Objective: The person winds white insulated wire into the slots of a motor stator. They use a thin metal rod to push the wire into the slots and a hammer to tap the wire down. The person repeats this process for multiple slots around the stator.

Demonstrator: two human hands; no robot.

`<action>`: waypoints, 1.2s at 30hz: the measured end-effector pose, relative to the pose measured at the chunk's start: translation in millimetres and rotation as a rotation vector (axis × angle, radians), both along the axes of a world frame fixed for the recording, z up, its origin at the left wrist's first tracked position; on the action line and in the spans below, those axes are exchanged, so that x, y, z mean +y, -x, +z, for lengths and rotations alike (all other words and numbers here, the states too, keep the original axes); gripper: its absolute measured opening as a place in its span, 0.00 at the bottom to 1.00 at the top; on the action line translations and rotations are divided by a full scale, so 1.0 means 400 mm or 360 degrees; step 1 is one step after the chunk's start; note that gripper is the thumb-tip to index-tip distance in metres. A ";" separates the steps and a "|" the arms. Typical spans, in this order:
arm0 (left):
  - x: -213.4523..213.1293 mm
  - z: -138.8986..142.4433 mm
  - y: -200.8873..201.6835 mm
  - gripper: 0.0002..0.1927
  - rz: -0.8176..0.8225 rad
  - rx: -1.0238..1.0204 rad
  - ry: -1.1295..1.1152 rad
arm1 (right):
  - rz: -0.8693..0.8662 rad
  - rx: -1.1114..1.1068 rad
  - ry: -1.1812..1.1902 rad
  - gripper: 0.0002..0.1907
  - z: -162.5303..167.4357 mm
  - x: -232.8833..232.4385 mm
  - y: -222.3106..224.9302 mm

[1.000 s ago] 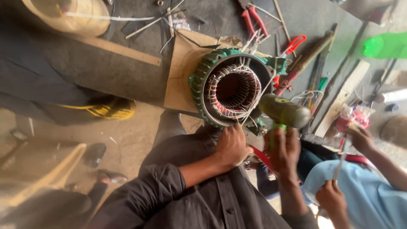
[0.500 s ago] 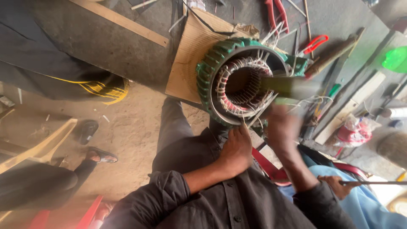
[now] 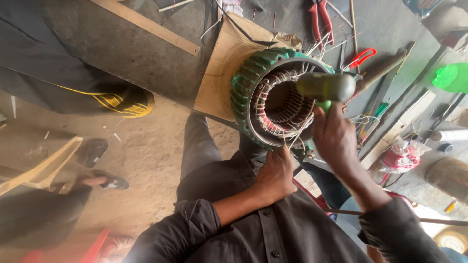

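Green finned motor stator, copper windings exposed, lying on a cardboard sheet on the floor before the seated person. Right hand clenched around the green handle of a mallet, head poised over the stator's rim. Left hand pinching loose wire ends at the near rim. Red-handled pliers and scissors lie beyond.

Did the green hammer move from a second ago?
Yes. The hammer, in the right hand, has swung up over the rim of the green motor shell; before, it sat beside it.
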State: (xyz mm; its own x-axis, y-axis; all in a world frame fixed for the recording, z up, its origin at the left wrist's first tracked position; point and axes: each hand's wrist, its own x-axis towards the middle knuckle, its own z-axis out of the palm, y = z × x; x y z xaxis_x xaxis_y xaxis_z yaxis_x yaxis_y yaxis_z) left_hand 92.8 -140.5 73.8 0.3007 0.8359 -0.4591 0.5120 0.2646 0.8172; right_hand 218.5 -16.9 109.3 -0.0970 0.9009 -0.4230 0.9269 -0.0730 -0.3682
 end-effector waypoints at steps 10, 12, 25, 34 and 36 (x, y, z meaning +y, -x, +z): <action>0.011 0.005 0.019 0.43 0.0019 -0.0178 0.0206 | 0.0564 -0.0608 0.0313 0.19 -0.037 0.003 -0.026; 0.013 0.004 0.023 0.46 0.0008 -0.0209 0.0198 | 0.0549 -0.0687 0.0720 0.25 -0.024 0.000 -0.023; 0.021 0.005 0.038 0.50 -0.0098 -0.0144 0.0229 | 0.0212 -0.0483 0.0067 0.19 -0.055 -0.066 -0.082; -0.001 -0.025 0.047 0.47 -0.0213 -0.0140 0.0185 | 0.1189 -0.0504 0.0089 0.22 -0.174 -0.105 -0.150; 0.001 -0.045 0.044 0.43 -0.0306 -0.0101 0.0142 | 0.0615 -0.0139 0.0243 0.20 -0.186 -0.095 -0.159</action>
